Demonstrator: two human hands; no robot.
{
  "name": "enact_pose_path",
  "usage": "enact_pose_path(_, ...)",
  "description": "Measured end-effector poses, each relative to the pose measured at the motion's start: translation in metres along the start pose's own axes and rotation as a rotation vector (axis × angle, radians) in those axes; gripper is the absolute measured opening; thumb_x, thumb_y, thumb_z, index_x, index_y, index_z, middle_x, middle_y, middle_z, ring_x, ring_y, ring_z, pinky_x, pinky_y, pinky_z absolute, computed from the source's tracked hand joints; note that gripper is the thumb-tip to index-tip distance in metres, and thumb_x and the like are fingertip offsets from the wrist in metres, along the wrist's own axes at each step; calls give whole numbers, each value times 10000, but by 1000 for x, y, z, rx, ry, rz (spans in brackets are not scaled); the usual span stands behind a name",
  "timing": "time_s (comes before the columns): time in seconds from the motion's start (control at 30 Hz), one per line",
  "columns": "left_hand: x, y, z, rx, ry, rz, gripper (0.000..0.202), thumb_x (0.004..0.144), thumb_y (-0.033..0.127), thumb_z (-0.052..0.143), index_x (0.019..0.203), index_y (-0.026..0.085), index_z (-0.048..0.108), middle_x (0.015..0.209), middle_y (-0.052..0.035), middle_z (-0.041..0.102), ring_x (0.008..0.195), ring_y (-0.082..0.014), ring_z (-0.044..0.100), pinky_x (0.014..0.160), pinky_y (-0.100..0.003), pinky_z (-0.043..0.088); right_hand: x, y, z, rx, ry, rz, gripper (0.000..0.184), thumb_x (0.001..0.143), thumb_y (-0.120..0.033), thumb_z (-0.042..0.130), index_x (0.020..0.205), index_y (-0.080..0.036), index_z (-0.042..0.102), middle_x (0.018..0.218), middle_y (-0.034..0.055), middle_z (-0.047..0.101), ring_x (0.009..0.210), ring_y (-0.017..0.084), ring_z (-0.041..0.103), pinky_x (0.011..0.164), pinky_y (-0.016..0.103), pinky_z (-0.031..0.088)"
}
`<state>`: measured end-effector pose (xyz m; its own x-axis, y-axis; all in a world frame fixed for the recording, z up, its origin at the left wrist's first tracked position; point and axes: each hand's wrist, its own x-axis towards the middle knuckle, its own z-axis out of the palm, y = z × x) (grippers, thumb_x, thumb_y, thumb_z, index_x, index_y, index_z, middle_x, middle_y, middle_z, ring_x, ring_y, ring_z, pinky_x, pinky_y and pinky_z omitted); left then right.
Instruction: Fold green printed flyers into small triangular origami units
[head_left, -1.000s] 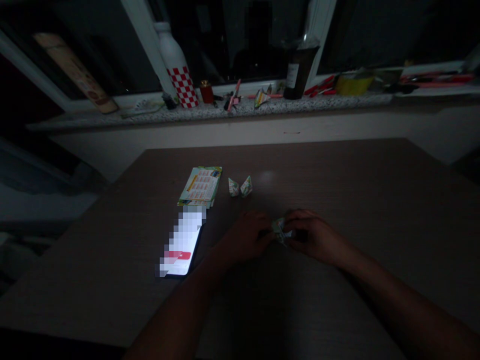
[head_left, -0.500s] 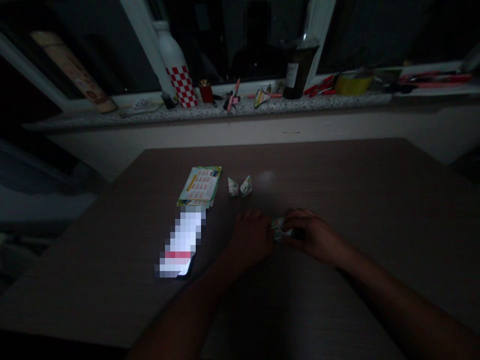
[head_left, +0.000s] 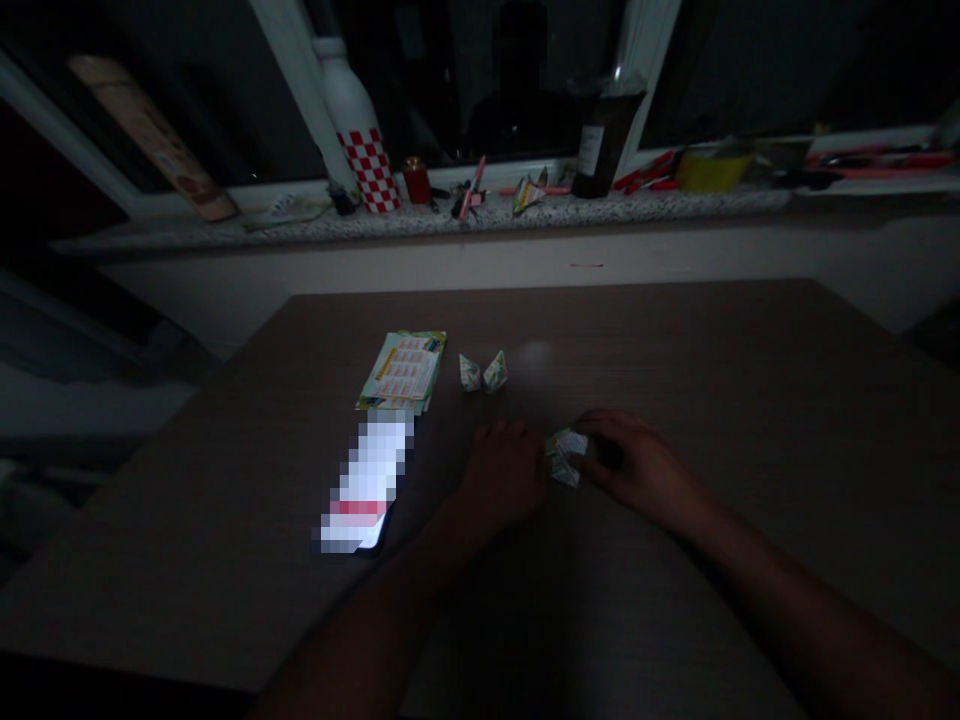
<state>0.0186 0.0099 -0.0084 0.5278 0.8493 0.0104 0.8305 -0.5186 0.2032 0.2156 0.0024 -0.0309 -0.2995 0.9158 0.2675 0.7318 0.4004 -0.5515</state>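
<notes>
A small folded piece of printed paper lies on the dark wooden table between my two hands. My left hand is curled closed just left of it, its fingertips against the paper's left edge. My right hand pinches the paper from the right side. Two small folded paper shapes stand side by side farther back on the table. The room is dim, so fine detail of the fingers is hard to see.
A lit phone lies left of my left hand. A stack of printed paper sheets sits behind it. The windowsill holds a red-checked bottle, a dark bottle, pens and clutter.
My hands have shifted the folded paper slightly up and turned it, so more of its pale face shows. My right hand moved a little to the right.
</notes>
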Motion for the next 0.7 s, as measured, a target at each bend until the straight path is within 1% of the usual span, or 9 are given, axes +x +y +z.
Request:
enact_pose_path(0.1, 0, 0, -1, 3, -6, 7, 204, 904, 295, 428, 930, 172, 588, 993, -90, 610, 968, -252, 533, 838, -405, 388, 2, -4, 1, 35, 16, 30, 258, 806, -273, 627, 1056, -213, 641, 1056, 84, 671, 1008, 257, 607, 923, 448, 454)
enact_pose_path(0.2, 1, 0, -1, 11, 1, 11, 210, 905, 296, 419, 923, 175, 590, 980, -86, 611, 955, -254, 536, 829, -413, 392, 2, -9, 4, 153, 70, 54, 233, 817, -218, 595, 1047, -212, 629, 1038, 73, 666, 987, 229, 616, 894, 398, 482)
enact_pose_path(0.3, 1, -1, 0, 20, 11, 18, 205, 899, 287, 422, 917, 173, 592, 967, -84, 613, 941, -255, 542, 820, -416, 397, 2, -12, 7, 240, 140, 31, 239, 813, -178, 580, 1046, -217, 617, 1070, 77, 633, 954, 209, 623, 836, 352, 514)
enact_pose_path(0.37, 1, 0, 0, 22, 9, 16, 204, 894, 289, 430, 920, 169, 593, 971, -87, 615, 944, -254, 545, 827, -415, 397, 1, -13, 9, 251, 163, 1, 253, 807, -160, 575, 1049, -224, 618, 1094, 82, 614, 964, 213, 621, 815, 344, 526)
enact_pose_path(0.47, 2, 0, 0, 22, 0, 3, 209, 890, 291, 432, 926, 165, 595, 976, -90, 620, 953, -256, 548, 835, -415, 397, 0, -15, 12, 239, 160, -32, 270, 800, -138, 569, 1045, -234, 628, 1132, 84, 593, 1015, 224, 607, 832, 346, 528)
enact_pose_path(0.53, 3, 0, 0, 16, -4, 2, 207, 889, 285, 430, 924, 166, 596, 977, -90, 623, 954, -257, 550, 834, -416, 399, 0, -16, 12, 228, 160, -35, 281, 794, -130, 566, 1048, -233, 629, 1151, 86, 582, 1012, 223, 608, 832, 346, 530)
enact_pose_path(0.63, 4, -1, -1, 11, -17, 5, 198, 883, 277, 438, 911, 168, 600, 973, -89, 625, 956, -260, 555, 830, -419, 404, -1, -17, 12, 215, 167, -21, 291, 787, -120, 559, 1047, -231, 631, 1142, 87, 585, 955, 212, 625, 799, 338, 539)
enact_pose_path(0.7, 4, 0, -2, 16, -24, 6, 195, 881, 275, 442, 908, 168, 602, 974, -89, 625, 959, -262, 556, 829, -422, 405, 0, -16, 10, 216, 160, -9, 289, 786, -122, 559, 1044, -228, 634, 1143, 88, 583, 844, 184, 641, 742, 322, 548)
